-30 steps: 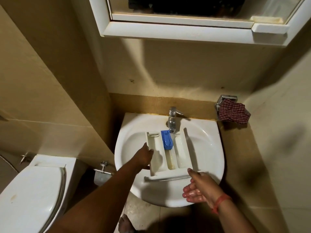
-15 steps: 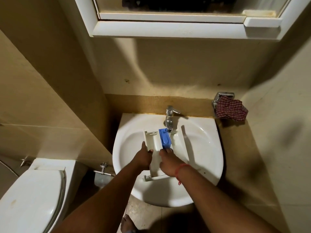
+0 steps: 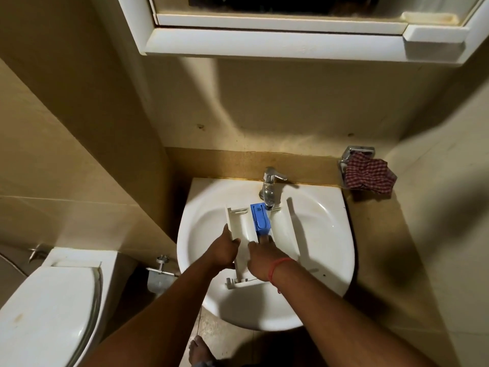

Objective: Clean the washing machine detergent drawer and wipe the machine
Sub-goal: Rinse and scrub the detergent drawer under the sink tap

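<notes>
The white detergent drawer [image 3: 281, 229] lies in the white sink [image 3: 325, 234], under the chrome tap [image 3: 270, 188]. A blue insert [image 3: 260, 217] sits in its middle compartment at the far end. My left hand [image 3: 222, 249] grips the drawer's left wall. My right hand [image 3: 264, 256] lies inside the drawer, its fingers reaching into the middle compartment just below the blue insert. The drawer's near end is hidden under both hands. The washing machine is out of view.
A red checked cloth [image 3: 367, 176] hangs on a chrome holder on the wall at the right. A toilet [image 3: 45, 308] stands at the lower left. A white mirror cabinet [image 3: 277, 27] juts out overhead. My bare foot [image 3: 199, 350] shows below the sink.
My right hand moved from the sink's front edge into the drawer and now reaches up to the blue insert. My left hand kept its grip on the drawer's left wall.
</notes>
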Motion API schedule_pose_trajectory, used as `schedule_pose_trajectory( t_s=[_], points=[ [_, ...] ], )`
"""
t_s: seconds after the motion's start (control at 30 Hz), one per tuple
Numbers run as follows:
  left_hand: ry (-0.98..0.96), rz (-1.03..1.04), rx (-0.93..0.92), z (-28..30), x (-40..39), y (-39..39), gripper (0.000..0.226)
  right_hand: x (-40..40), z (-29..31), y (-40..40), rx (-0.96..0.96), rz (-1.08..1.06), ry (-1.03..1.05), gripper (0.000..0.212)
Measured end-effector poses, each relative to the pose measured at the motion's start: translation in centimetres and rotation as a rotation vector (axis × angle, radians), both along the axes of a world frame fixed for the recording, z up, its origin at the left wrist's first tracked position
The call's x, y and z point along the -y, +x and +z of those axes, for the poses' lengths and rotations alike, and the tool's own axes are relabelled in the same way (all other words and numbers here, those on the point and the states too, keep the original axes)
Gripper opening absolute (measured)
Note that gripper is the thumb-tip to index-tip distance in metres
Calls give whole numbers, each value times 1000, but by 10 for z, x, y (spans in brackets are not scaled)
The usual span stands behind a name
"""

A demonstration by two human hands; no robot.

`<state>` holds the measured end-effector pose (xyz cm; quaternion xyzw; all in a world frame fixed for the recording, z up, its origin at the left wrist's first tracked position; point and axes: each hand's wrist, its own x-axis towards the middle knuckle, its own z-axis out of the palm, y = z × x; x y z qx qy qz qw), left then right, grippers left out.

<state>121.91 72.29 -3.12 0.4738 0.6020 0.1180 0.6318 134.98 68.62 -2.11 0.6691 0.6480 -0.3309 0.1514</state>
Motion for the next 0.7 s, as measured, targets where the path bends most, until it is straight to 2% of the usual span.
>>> schedule_pose_trajectory(
  t_s=[0.13,0.27,0.47,0.7],
  points=[
    [3,-14,28,1,-1,-4,43,2,-1,1,10,36,-86,48],
    [5,-51,41,3,-3,-7,42,-6,3,-5,42,42,3,46],
    [-26,-120,-55,6,-4,-10,20,-10,14,-7,82,162,-140,38],
    [-128,-137,-61,16,-10,-2,25,-16,30,-1,32,40,-210,40]
  ],
)
